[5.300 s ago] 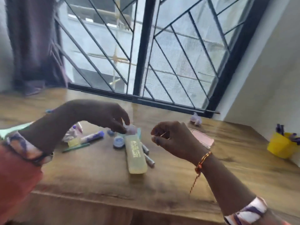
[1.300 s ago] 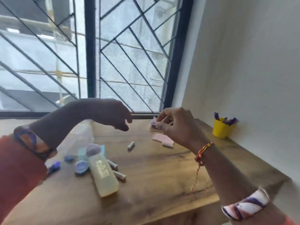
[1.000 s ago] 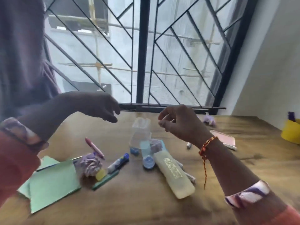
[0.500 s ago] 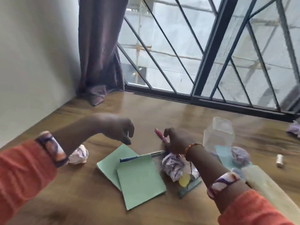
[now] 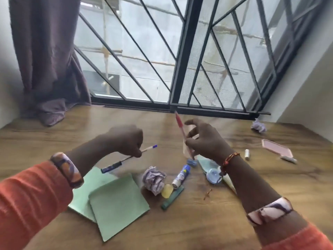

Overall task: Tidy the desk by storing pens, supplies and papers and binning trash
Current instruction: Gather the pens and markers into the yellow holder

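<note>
My left hand (image 5: 126,139) is closed on a blue pen (image 5: 124,159) held level above the wooden desk (image 5: 54,141). My right hand (image 5: 203,139) grips a red pen (image 5: 180,127) that points up and away. Below the hands lie two green papers (image 5: 117,201), a crumpled paper ball (image 5: 154,179), a blue-capped tube (image 5: 181,175), a dark green marker (image 5: 172,197) and a small yellow piece (image 5: 167,190). A round blue lid (image 5: 213,176) sits partly behind my right wrist.
A second crumpled paper ball (image 5: 258,126) lies at the far right by the window frame. A pink phone (image 5: 276,147), a small white stick (image 5: 247,154) and a grey one (image 5: 288,159) rest to the right. A curtain (image 5: 46,69) hangs at the back left.
Both pens have been lifted off the desk: the red one in my right hand, the blue one in my left. The view has swung back toward the right.
</note>
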A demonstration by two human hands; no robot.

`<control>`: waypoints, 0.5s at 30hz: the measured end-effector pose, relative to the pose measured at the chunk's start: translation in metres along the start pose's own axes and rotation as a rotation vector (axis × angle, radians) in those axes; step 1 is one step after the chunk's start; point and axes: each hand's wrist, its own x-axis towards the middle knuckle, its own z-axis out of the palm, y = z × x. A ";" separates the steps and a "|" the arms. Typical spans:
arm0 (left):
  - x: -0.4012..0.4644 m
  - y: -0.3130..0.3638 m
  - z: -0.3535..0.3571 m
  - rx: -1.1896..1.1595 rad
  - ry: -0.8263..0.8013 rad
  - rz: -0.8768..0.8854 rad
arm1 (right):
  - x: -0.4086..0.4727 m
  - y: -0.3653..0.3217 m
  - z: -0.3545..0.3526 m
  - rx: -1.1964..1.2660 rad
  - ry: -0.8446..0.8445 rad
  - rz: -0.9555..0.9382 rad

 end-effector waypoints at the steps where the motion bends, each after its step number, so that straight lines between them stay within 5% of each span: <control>1: 0.003 0.005 -0.012 0.007 0.054 0.005 | -0.007 0.005 -0.011 0.055 0.032 0.021; 7: 0.023 0.076 -0.064 -0.542 0.021 0.240 | -0.050 0.043 -0.070 0.314 0.224 0.137; 15: 0.053 0.250 -0.081 -0.330 0.017 0.589 | -0.139 0.131 -0.164 0.255 0.426 0.232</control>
